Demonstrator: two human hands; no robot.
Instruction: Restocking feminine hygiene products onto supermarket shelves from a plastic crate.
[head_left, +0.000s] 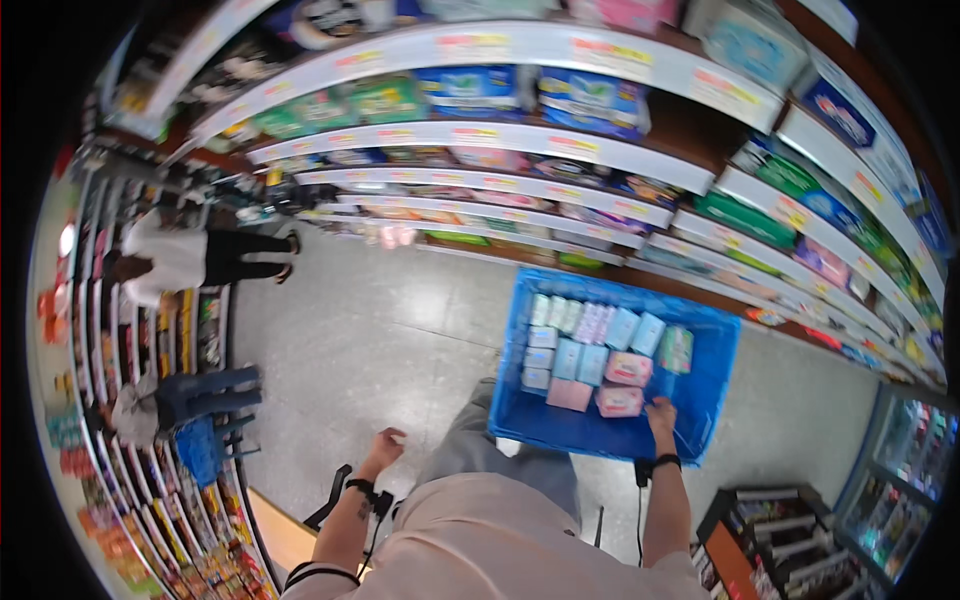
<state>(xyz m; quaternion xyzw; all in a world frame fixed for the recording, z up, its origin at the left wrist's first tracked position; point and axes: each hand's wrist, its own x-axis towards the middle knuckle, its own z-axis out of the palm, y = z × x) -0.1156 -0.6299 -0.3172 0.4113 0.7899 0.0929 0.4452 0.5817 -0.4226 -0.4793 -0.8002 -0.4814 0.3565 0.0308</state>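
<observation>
A blue plastic bin (607, 442) stands in front of me, holding several small packs in rows. White-and-blue packs (538, 358) line its left side. Light blue packs (622, 328) fill the middle, and a green pack (676, 349) lies to their right. My right hand (661, 416) reaches into the bin, right beside a pink-and-white pack (620, 402). Its fingers are curled, and whether they grip that pack is not clear. My left hand (386, 446) hangs over the floor left of the bin, with loosely bent fingers and nothing in it.
Shelves of packaged goods (480, 135) run along the far side, behind the bin. At left, two people (169, 255) stand by another shelf, near a blue basket (199, 450). A low display rack (787, 540) and a glass-door cabinet (900, 465) stand at right.
</observation>
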